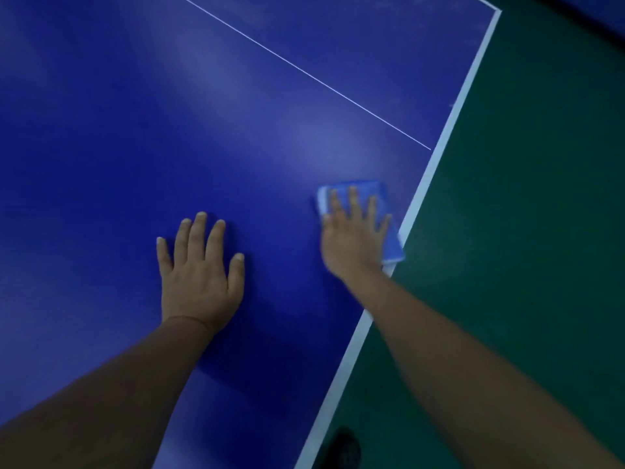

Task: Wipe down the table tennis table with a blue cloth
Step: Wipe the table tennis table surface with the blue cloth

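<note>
We're wiping: right hand (355,231) flat, pressing the blue cloth (372,192) at the table tennis table (135,130) edge; left hand (199,269) spread flat, bracing; next we're probably sweeping inward.

Sports hall: blue table tennis table (169,113), green floor (541,198).

A deep blue table (135,130) edged with white lines, a lighter blue cloth (367,191), dark green floor (541,198).

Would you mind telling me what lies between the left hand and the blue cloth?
Only bare blue table separates the left hand from the cloth in the head view.
</note>
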Demonstrator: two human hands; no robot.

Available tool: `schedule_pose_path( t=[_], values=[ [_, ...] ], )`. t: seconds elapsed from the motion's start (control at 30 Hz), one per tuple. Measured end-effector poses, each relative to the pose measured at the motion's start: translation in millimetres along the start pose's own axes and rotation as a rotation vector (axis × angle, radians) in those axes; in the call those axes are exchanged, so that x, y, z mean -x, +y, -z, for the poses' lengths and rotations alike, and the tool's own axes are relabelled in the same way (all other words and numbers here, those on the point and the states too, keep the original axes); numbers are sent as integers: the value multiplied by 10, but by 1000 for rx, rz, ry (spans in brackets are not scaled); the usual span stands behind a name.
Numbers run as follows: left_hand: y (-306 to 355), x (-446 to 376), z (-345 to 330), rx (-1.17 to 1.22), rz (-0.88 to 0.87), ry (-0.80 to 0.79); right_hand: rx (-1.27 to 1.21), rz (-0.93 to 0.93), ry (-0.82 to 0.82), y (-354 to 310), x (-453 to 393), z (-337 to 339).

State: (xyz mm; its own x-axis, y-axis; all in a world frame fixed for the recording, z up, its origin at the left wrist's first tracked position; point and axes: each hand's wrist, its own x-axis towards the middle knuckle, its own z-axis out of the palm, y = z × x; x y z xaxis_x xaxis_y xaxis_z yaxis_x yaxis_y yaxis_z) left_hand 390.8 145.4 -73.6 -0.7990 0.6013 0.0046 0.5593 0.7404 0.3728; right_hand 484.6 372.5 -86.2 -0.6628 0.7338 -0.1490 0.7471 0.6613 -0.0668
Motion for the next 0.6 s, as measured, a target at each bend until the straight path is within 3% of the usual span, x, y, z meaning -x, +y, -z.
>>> schedule_pose_path(
  t=[0.07, 0.13, 0.2, 0.27, 0.33, 0.47, 0.53, 0.6],
  values=[
    [16, -28, -49, -29, -18, -7, -66, -207, 0, 409, -181, 90],
    [8, -35, -84, -46, -29, -18, -114, -270, -7, 455, -143, 102],
    [0, -47, -89, -45, -14, -27, -73, -134, 34, 172, 171, -15],
    [-1, -65, -94, -48, -3, -47, -29, 174, 39, -54, 564, -124],
    [-7, -82, -97, -58, 3, -57, 30, 324, -1, 66, 493, -104],
    [1, -82, -74, -71, 1, -62, 16, -99, -47, 644, -187, 79],
    [9, -89, -67, -71, -4, -70, -7, -103, -27, 587, -117, 55],
    [4, -82, -69, -74, -7, -73, 10, 27, -3, 259, 132, -2]
  ],
)
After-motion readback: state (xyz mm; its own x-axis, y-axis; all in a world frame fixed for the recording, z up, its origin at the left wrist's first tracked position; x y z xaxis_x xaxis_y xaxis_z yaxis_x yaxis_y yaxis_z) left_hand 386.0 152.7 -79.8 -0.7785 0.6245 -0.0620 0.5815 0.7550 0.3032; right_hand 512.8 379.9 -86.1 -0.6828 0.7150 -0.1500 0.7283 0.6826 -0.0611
